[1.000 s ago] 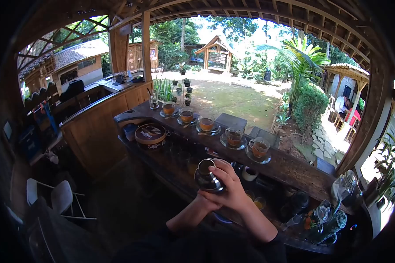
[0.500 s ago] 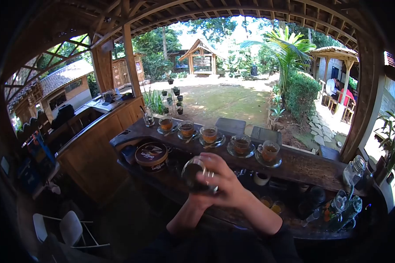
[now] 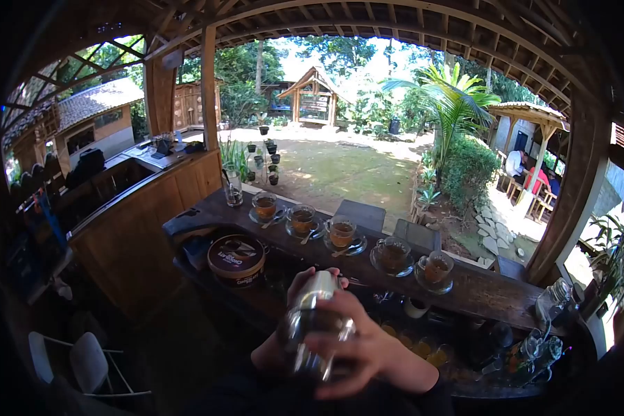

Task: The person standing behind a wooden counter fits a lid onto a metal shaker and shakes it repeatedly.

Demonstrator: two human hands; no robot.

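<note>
A shiny metal cocktail shaker (image 3: 299,320), partly smeared by motion, is held tilted in front of my body. My right hand (image 3: 357,340) wraps its near right side, the fingers blurred. Round the far left side, my left hand (image 3: 299,283) is mostly hidden behind the metal, with some fingertips showing near the top. Just beyond, several glass cups of amber drink stand on saucers along the wooden counter, among them a middle cup (image 3: 341,233) and a right-hand cup (image 3: 437,267). Spoons lie on some saucers.
A round brown chocolate tub (image 3: 236,260) sits on the lower shelf at left. A glass with utensils (image 3: 233,191) stands at the counter's left end. Glass jars (image 3: 556,299) are at right. A white chair (image 3: 90,364) is at lower left; seated people (image 3: 527,170) appear far right.
The shaker and both hands have come lower and nearer my body, and the shaker's tilt has changed. My view has shifted slightly. Both hands stay on the shaker.
</note>
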